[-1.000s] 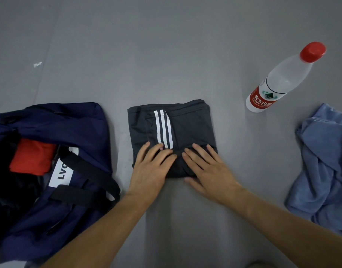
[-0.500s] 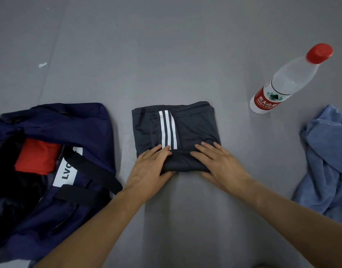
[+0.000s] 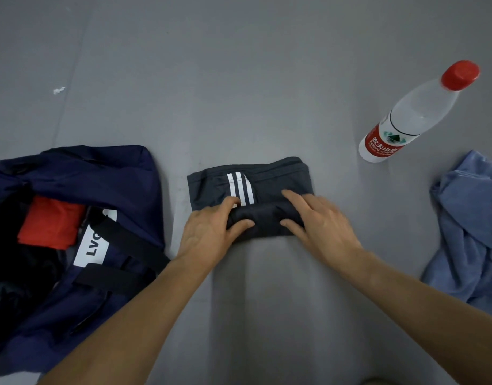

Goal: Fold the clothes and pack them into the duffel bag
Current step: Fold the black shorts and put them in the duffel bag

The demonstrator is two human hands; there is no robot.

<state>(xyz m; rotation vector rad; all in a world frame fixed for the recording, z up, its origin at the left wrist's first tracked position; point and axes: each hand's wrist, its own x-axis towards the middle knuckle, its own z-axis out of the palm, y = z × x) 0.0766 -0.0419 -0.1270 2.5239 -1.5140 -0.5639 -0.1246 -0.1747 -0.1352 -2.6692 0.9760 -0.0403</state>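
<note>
Head view: my left hand (image 3: 208, 232) pinches the shorts' (image 3: 275, 176) near fold, right hand (image 3: 319, 226) seemingly too; slack fingers (image 3: 294, 197) could unroll it.

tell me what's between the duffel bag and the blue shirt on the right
The folded dark shorts, the left hand and right hand pinching their near fold; otherwise bare grey floor, as the head view shows.

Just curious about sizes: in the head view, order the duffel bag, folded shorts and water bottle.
1. duffel bag, clearly largest.
2. folded shorts and water bottle look about alike; can't rank them.
</note>
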